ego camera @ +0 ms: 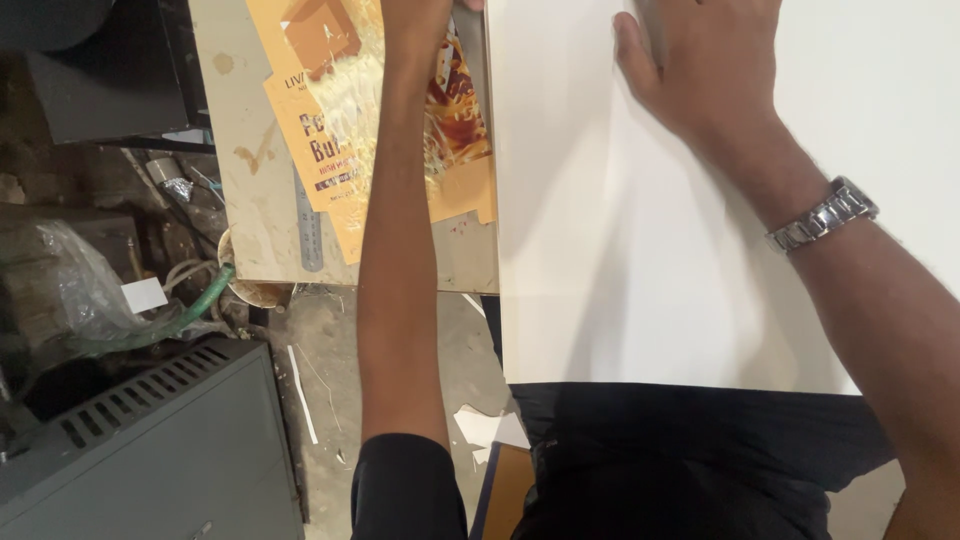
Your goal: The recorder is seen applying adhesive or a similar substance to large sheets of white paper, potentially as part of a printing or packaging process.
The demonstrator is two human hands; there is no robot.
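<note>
Okay, your right hand (705,65) lies flat, palm down, on the big white sheet (680,260), thumb spread out to the left, the other fingers running off the top edge of the frame so you can't see their tips. It grips nothing, just presses on the paper. A metal wristwatch (822,215) sits on that wrist. The white sheet covers the right side of the table (262,215) and hangs past the near table edge, over your dark clothing (690,460). Your left arm reaches straight up the middle of the view; the left hand (425,12) is nearly all cut off at the top, so whether it is open or closed on anything cannot be told. It ends just by the left edge of the white sheet, over the orange printed cardboard (330,120) that lies flat on the table, left of the sheet and partly under your forearm. A grey metal ruler (309,225) lies on the tabletop just left of the cardboard's lower part, running toward you. The tabletop is beige and stained. Left of the table, lower down, are a grey metal cabinet with vent slots (150,450), a green hose (190,305), a clear plastic bag (75,285) and scraps of white paper on the floor (485,425).
</note>
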